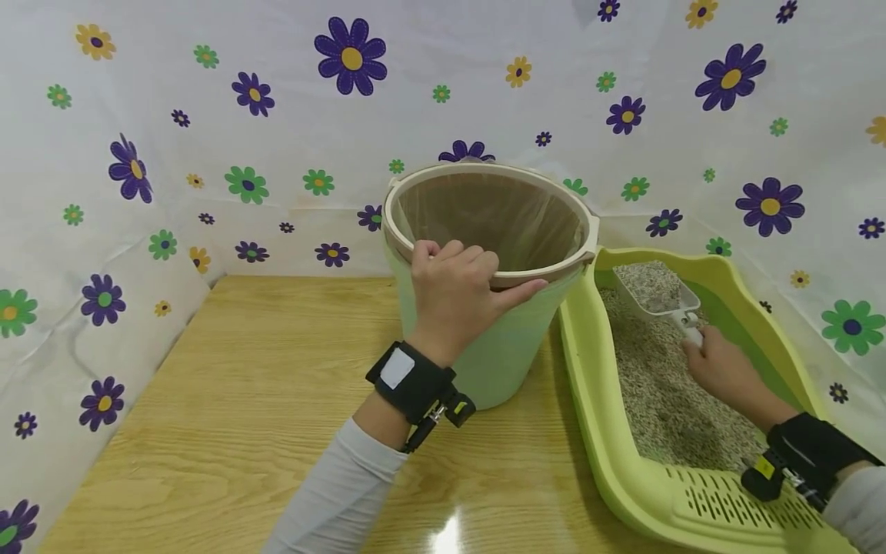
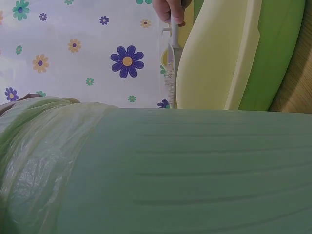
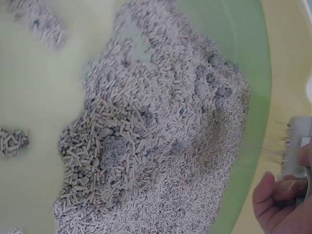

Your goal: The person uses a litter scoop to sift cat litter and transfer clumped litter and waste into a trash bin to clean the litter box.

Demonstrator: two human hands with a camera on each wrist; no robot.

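My left hand (image 1: 455, 288) grips the near rim of a pale green trash bin (image 1: 494, 369), fingers over the edge and thumb stretched along the outside. A translucent liner bag (image 2: 44, 165) covers the bin's upper part. My right hand (image 1: 723, 369) holds a white litter scoop (image 1: 685, 323) by its handle. Pellet litter fills the scoop's basket, which is level above the far part of the yellow-green litter box (image 1: 588, 400). Below lies a bed of litter (image 3: 161, 146), with darker clumps visible in the right wrist view. The left hand is not visible in its own wrist view.
The litter box stands on the wooden table (image 1: 277, 369), to the right of the bin and close beside it. A slotted ledge (image 1: 734, 496) forms the box's near end. Behind and at both sides hangs a flower-printed white sheet (image 1: 263, 61).
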